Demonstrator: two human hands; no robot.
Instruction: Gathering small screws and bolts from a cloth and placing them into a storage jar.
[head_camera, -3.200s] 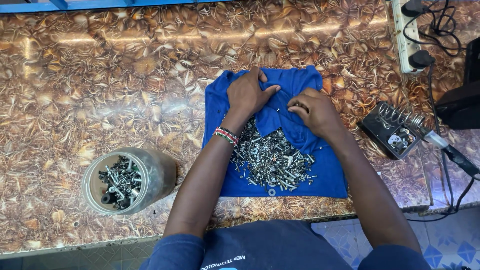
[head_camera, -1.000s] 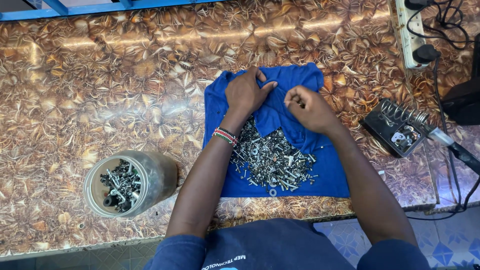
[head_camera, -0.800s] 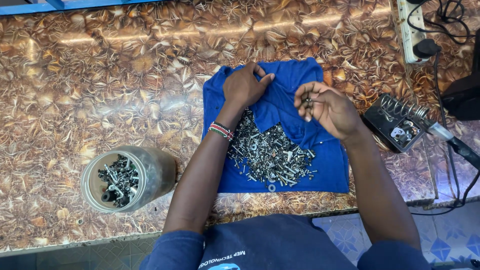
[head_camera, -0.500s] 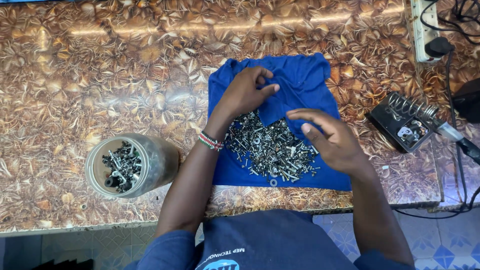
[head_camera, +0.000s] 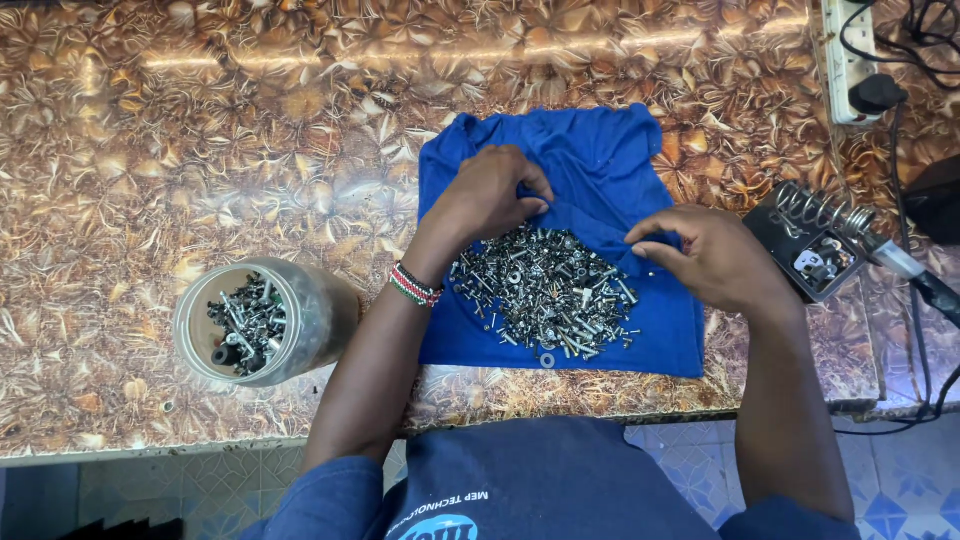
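Observation:
A blue cloth (head_camera: 590, 150) lies spread on the patterned countertop. A heap of small silver screws, nuts and washers (head_camera: 545, 292) sits on its near half. My left hand (head_camera: 490, 193) rests at the far edge of the heap, fingers curled onto a fold of the cloth. At the heap's right side my right hand (head_camera: 705, 255) pinches the cloth between thumb and fingers. A beaded band circles my left wrist.
A clear jar (head_camera: 260, 322) with screws in it stands at the front left. A soldering-iron stand (head_camera: 815, 250) with an iron sits at the right. A white power strip (head_camera: 850, 60) with cables lies at the back right. The counter's front edge (head_camera: 200, 440) runs just before me.
My right hand lifted off the cloth, swung out over the heap, then came back down and pinched the cloth at the heap's right side. My left hand stayed at the far edge.

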